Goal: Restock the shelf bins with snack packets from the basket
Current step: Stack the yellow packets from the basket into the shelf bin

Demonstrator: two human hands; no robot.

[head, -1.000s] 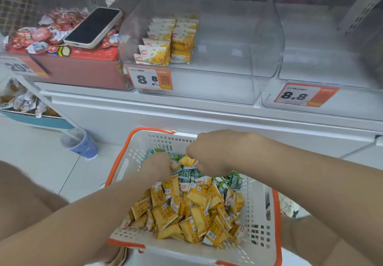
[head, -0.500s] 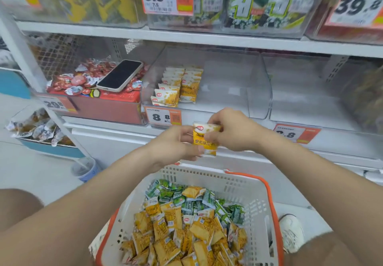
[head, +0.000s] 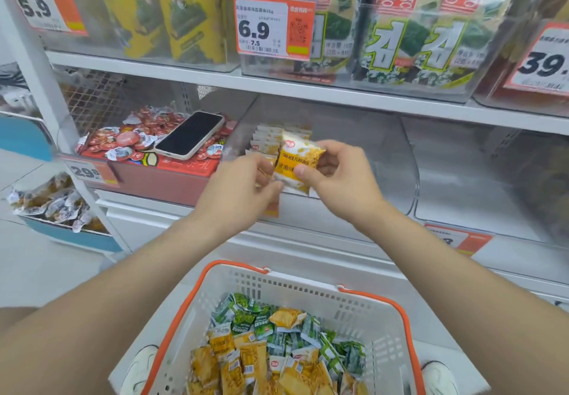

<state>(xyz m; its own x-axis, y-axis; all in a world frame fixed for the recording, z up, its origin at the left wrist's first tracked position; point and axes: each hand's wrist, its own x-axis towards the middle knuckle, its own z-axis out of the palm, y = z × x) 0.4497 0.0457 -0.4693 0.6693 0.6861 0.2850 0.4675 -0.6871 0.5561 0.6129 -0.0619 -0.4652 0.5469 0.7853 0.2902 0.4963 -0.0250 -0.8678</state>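
Both hands (head: 295, 179) pinch one yellow packet (head: 297, 162) between them.

The packet (head: 296, 165) above the basket (head: 381, 327) is yellow with a white top. The basket is white with orange handles, holding yellow and green packets. Left of the packet, a black-screened phone (head: 190, 134) lies on red-and-white sweets (head: 123, 142).

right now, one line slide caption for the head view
Both hands hold a yellow snack packet before the clear shelf bin, above the basket.
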